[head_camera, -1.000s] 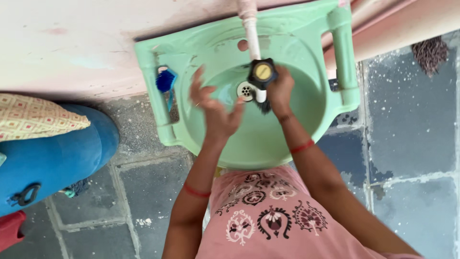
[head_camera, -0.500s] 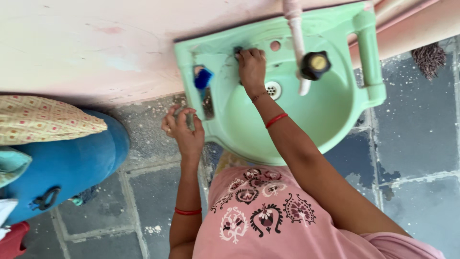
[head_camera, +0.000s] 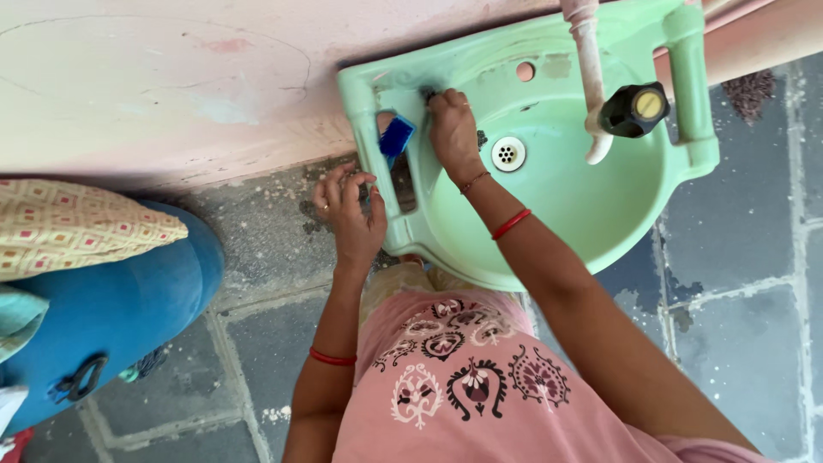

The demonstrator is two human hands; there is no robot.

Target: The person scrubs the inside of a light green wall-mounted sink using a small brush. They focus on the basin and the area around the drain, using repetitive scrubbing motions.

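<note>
A pale green wash basin (head_camera: 446,249) is fixed to a pink wall. My right hand (head_camera: 453,129) reaches to its back left corner, fingers pinched on a small dark thing (head_camera: 426,93) on the ledge. A blue object (head_camera: 396,135) lies in the soap recess just left of that hand. My left hand (head_camera: 347,210) hovers outside the basin's left rim with fingers loosely curled; nothing shows in it. A white tap pipe (head_camera: 587,77) with a black, yellow-capped knob (head_camera: 634,110) hangs over the bowl, right of the drain (head_camera: 508,153).
A blue drum (head_camera: 129,309) with a patterned cloth (head_camera: 77,223) on it stands at the left. Grey stone floor tiles (head_camera: 737,257) run around and under the basin. A dark clump (head_camera: 754,90) lies on the floor at the far right.
My right hand went from the tap knob to the basin's back left corner. My left hand came out of the bowl to outside the left rim. The view shifted left.
</note>
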